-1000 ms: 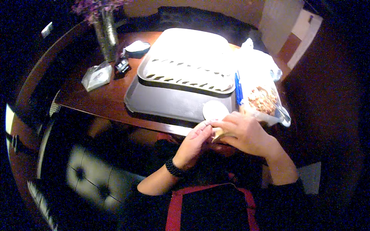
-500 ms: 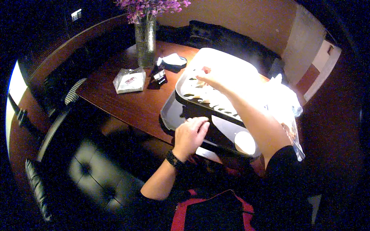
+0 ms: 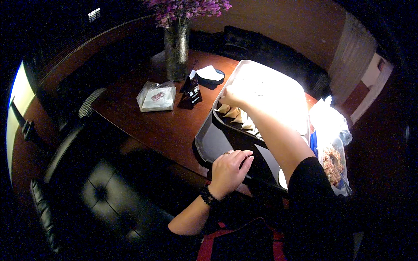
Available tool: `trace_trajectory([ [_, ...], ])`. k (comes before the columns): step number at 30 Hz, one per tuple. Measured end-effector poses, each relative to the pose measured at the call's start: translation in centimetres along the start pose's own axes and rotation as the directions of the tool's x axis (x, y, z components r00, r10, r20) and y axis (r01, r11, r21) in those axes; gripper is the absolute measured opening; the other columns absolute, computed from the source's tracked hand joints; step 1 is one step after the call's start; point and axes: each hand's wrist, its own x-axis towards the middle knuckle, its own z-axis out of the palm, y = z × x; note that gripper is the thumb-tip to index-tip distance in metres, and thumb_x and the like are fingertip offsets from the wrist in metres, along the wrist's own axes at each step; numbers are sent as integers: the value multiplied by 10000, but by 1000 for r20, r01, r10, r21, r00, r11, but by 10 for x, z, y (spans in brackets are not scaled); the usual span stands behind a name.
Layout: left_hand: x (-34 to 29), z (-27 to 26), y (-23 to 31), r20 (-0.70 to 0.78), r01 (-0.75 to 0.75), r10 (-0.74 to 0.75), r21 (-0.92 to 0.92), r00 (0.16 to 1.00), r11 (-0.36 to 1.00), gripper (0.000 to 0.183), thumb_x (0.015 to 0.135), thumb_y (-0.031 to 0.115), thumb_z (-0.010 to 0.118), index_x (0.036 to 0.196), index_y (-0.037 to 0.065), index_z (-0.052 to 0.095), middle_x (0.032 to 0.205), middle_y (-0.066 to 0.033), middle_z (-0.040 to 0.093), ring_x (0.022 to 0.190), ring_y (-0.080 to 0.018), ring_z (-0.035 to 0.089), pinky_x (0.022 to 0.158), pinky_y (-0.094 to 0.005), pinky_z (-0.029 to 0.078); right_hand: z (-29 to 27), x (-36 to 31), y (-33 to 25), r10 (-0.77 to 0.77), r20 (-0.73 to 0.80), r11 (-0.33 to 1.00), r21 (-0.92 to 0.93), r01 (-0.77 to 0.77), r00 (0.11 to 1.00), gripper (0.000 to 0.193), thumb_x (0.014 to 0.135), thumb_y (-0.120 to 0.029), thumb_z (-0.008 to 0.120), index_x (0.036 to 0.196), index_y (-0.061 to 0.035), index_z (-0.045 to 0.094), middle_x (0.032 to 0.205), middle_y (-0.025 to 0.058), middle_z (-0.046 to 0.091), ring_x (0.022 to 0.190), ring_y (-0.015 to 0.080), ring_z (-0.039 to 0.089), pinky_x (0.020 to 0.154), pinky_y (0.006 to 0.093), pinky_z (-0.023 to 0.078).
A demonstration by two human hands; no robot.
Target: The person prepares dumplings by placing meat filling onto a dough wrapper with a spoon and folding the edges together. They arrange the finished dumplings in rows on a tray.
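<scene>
My right hand (image 3: 232, 96) reaches into the upper tray (image 3: 216, 114) at its left end, fingers pointing down and drawn together beside a row of dumplings (image 3: 237, 116). Whatever its fingertips may pinch is hidden. The dumplings are pale, folded and lined up along the tray's near side; glare whitens the rest of this tray. Below it, a dark grey tray (image 3: 210, 138) sticks out toward me, with part of a white round thing (image 3: 282, 178) at its right. My left hand (image 3: 230, 172), a black band at the wrist, hovers by this lower tray's front edge, loosely open and empty.
A clear container of reddish-brown chopped filling (image 3: 333, 167) and a white plastic bag (image 3: 328, 115) lie to the right. On the left are a packet of napkins (image 3: 157, 96), a black stand-up card (image 3: 191, 92), a dark dish (image 3: 211, 77) and a flower vase (image 3: 176, 52).
My right hand has lowered to the left end of the dumpling row, its fingers now pointing down. The view has shifted, uncovering the filling container. The left hand stays near the lower tray's edge.
</scene>
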Motion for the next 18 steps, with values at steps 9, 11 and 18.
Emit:
trace_trajectory([
  [9, 1, 6, 4, 1, -9, 10, -33, 1000, 999, 134, 822, 194, 588, 880, 76, 616, 779, -64, 624, 699, -248, 597, 613, -347, 471, -8, 4, 37, 7, -143, 968, 248, 29, 990, 231, 812, -311, 628, 811, -85, 675, 743, 97, 650, 673, 218, 609, 623, 349, 479],
  [11, 3, 7, 7, 6, -10, 10, -39, 1000, 999, 131, 817, 191, 593, 879, 79, 619, 776, -69, 624, 700, -249, 598, 611, -351, 471, -38, -47, 50, -93, -197, 970, 202, 133, 976, 188, 822, -240, 610, 814, -60, 663, 739, 98, 649, 657, 210, 604, 611, 335, 466],
  [18, -4, -10, 4, 25, 104, -104, -14, 994, 994, 167, 897, 183, 489, 784, 87, 566, 711, -79, 596, 678, -265, 584, 595, -360, 446, -93, -249, 57, -188, 117, 978, 113, 175, 975, 157, 825, -193, 567, 809, -49, 628, 741, 119, 634, 685, 260, 625, 651, 373, 475],
])
